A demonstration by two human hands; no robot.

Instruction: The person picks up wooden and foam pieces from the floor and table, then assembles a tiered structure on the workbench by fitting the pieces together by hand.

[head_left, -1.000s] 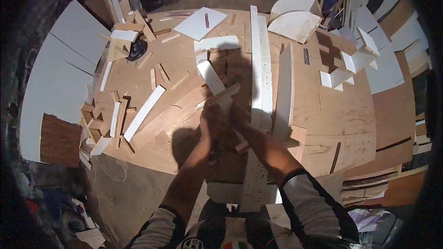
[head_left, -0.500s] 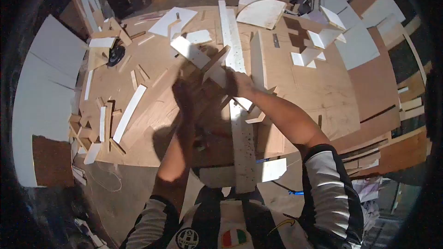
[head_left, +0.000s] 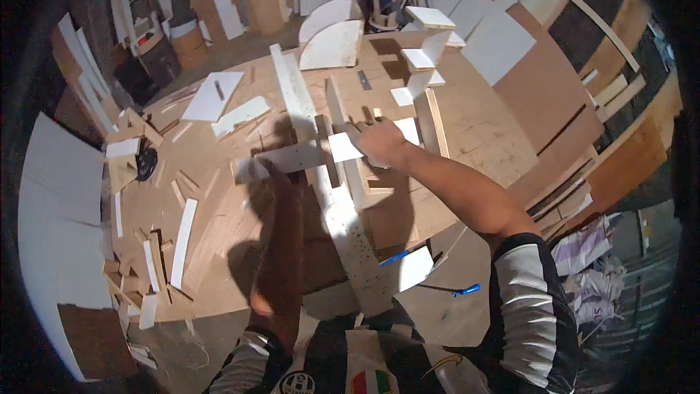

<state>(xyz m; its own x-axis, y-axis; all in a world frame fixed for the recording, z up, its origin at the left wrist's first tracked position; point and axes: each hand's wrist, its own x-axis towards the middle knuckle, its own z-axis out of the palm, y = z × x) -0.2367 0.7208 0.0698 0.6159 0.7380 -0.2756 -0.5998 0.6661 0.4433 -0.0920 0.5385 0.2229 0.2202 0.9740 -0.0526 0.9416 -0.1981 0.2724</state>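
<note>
A white-faced wooden assembly (head_left: 345, 147) with upright cross boards lies across the long speckled white board (head_left: 295, 95). My right hand (head_left: 383, 144) is closed on its right part, fingers curled over the top. In shadow, my left hand (head_left: 275, 173) holds the left end of the assembly's white strip (head_left: 297, 157); its fingers are hard to make out. A narrow board on edge (head_left: 432, 122) stands just right of the assembly.
Several offcuts (head_left: 153, 270) lie at the table's left. A curved white box (head_left: 332, 36) and a stepped white piece (head_left: 419, 58) stand at the back. White panels (head_left: 62, 226) lean at left, and a blue-handled tool (head_left: 467, 290) shows below the table's front edge.
The assembly has turned from a slanted, raised pose to lying nearly level across the long board. My left hand has moved to its left end. The camera view has shifted to the right.
</note>
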